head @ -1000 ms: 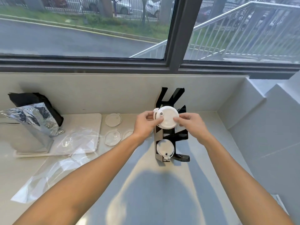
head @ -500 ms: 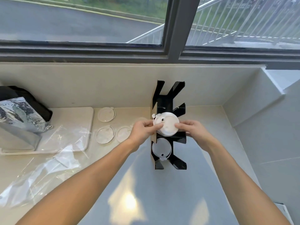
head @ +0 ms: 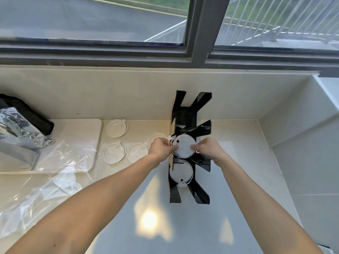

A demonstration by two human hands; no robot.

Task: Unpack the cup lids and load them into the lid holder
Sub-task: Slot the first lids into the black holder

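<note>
A black lid holder point(head: 185, 114) stands upright on the counter against the back wall. Both hands hold a small stack of white cup lids point(head: 184, 146) at the holder's middle slot. My left hand point(head: 161, 148) pinches the stack's left edge, my right hand point(head: 207, 148) its right edge. Another white lid stack point(head: 180, 172) sits in the lowest slot, its tab pointing down. Several clear lids lie flat on the counter to the left: one point(head: 117, 128) at the back, two point(head: 114, 153) point(head: 137, 153) nearer, and one point(head: 156, 138) partly hidden behind my left hand.
A white board point(head: 80, 136) lies at the left with a crumpled foil bag point(head: 16, 125) and a black bag point(head: 27, 114) on it. Empty clear plastic wrapping point(head: 49, 180) spreads over the board's edge and the counter. A side wall point(head: 293, 143) rises at the right.
Both hands have lowered the white lid stack from in front of the holder's upper part down to its middle slot. The camera has tilted further down.
</note>
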